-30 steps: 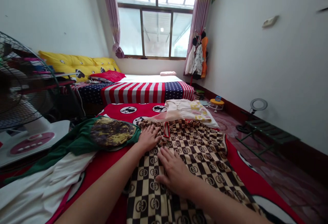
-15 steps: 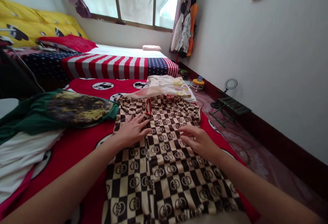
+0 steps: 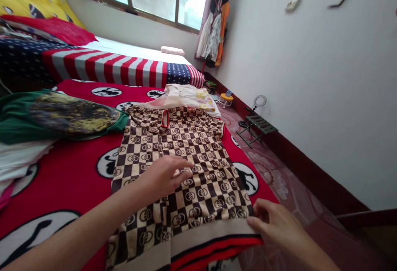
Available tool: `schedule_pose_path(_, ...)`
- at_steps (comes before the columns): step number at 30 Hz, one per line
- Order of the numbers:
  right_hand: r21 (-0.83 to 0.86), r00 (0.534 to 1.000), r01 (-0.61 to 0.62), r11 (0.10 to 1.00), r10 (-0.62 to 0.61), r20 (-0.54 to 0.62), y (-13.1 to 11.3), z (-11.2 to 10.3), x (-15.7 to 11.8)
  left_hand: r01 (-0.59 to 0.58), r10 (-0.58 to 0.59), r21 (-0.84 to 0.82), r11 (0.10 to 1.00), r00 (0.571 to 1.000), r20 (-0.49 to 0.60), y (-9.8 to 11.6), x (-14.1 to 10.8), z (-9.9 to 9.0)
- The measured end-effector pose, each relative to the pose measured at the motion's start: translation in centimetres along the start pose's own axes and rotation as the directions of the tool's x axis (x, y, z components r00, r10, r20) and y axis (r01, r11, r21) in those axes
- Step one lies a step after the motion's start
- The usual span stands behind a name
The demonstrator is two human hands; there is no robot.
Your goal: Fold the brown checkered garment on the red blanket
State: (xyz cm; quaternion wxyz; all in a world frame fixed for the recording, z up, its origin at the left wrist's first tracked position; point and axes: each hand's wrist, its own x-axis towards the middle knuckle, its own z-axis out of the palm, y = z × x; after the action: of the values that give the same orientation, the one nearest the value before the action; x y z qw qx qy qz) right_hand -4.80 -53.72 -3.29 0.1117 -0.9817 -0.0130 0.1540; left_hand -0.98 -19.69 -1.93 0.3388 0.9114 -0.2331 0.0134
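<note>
Holding left hand (image 3: 166, 174) loosely open, empty, over checked shirt (image 3: 201, 155), resting right hand (image 3: 274, 219) half-curled at its hem (image 3: 214, 233), unclear whether gripping

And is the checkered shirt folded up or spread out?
Spread out: the checkered shirt lies across the red blanket, its collar and striped hem both showing.

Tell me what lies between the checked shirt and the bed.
In the head view, a white garment and part of the red blanket lie between the checked shirt and bed.
</note>
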Motion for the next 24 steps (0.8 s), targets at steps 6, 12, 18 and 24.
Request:
schedule_pose_path(6, 0.379, 0.978, 0.211, 0.901, -0.19, -0.091, -2.9, -0.7, -0.6, -0.009, 0.037, -0.243, 0.97, 0.993, 0.11, 3.9, -0.7, 2.6)
schedule_pose_path(12, 0.625, 0.905, 0.353, 0.697, -0.424, -0.038, -8.8, -0.9, -1.4, -0.089, 0.106, -0.398, 0.913, 0.994, 0.02, 4.3, -1.0, 4.9)
schedule_pose_path(18, 0.793, 0.907, 0.217, 0.57, -0.418, 0.052, -10.7, -1.7, 5.3, -0.099, 0.025, -0.476, 0.874, 0.987, -0.16, 2.2, -0.5, 7.3)
schedule_pose_path(24, 0.733, 0.969, 0.091, 0.674, 0.109, -0.221, -10.2, -5.0, 20.2, -0.21, 0.143, -0.368, 0.906, 0.969, -0.2, 0.1, -0.1, 8.9)
